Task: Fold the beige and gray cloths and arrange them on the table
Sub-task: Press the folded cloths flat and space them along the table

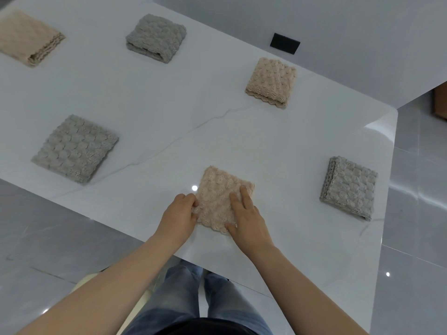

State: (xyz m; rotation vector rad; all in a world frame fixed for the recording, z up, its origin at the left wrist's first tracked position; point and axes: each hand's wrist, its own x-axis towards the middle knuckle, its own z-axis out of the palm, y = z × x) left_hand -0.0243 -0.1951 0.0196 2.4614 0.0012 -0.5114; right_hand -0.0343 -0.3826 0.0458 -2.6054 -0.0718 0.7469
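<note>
on the tabletop, left hand pinches the beige cloth, right hand presses it flat-fingered; likely final squaring, then release.

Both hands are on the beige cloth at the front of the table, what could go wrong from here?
1. The beige cloth lies close to the table's near edge; a pull toward the body might slide it off.
2. The left hand pinches its left edge while the right hand presses flat on top; lifting that edge could open the fold.
</note>
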